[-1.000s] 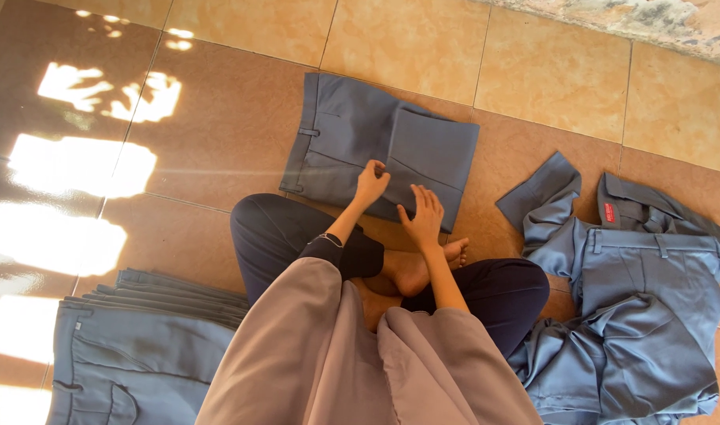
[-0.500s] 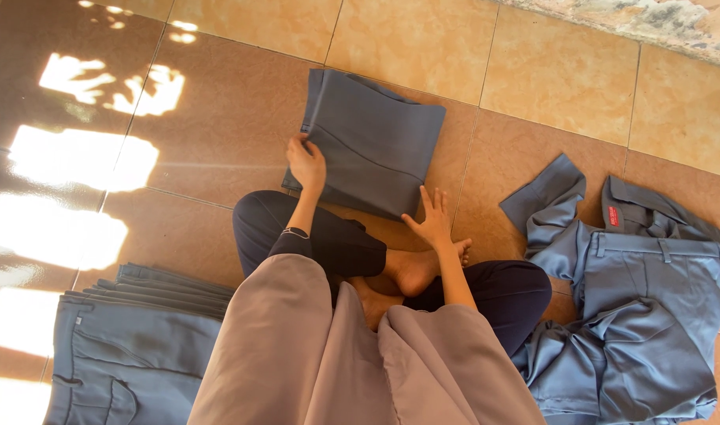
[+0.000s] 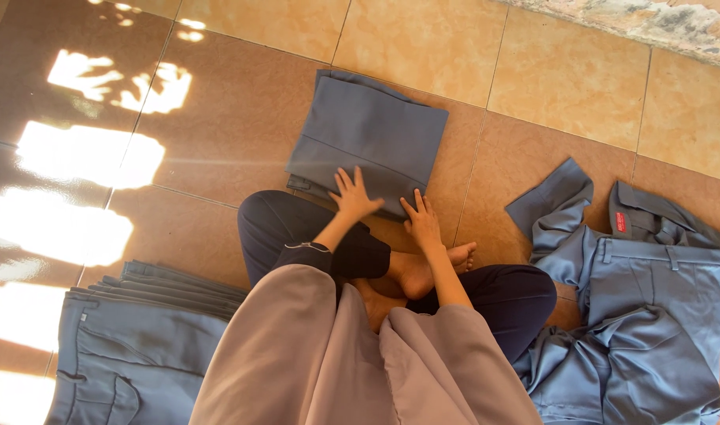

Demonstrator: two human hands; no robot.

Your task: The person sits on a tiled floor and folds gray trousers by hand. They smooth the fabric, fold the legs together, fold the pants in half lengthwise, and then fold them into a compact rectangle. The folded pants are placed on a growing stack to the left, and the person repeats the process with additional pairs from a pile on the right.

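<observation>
Down at six o'clock, close to the camera: wide tan sleeves [image 3: 360,362] over crossed legs in dark pants [image 3: 297,236], bare feet [image 3: 423,271] tucked between the knees.

Off at eight o'clock, a neat stack of blue-grey trousers [image 3: 132,346] on the floor, edges lined up one over the other.

Off at four o'clock, a loose heap of the same blue-grey clothes [image 3: 643,330], crumpled, with one small red tag near the top.

A bit farther out, just past the knees: left hand [image 3: 352,197] flat, palm down, fingers spread wide, pressing on the near edge of the folded trousers [image 3: 372,134]. Not gripping anything. Right hand [image 3: 423,220] just beside it, at the three o'clock side, also flat and open with fingers spread, touching the near right corner of the same folded piece.

Folded trousers at twelve o'clock from the hands, lying flat on the brown tile floor [image 3: 218,173], shaped like a tidy rectangle, turned a little. Well apart from both the stack and the heap.

Farther still, at ten o'clock, bright patches of sunlight [image 3: 84,149] on the tiles. Far away at one o'clock, a rough, pale strip [image 3: 651,24] along the floor's edge.
</observation>
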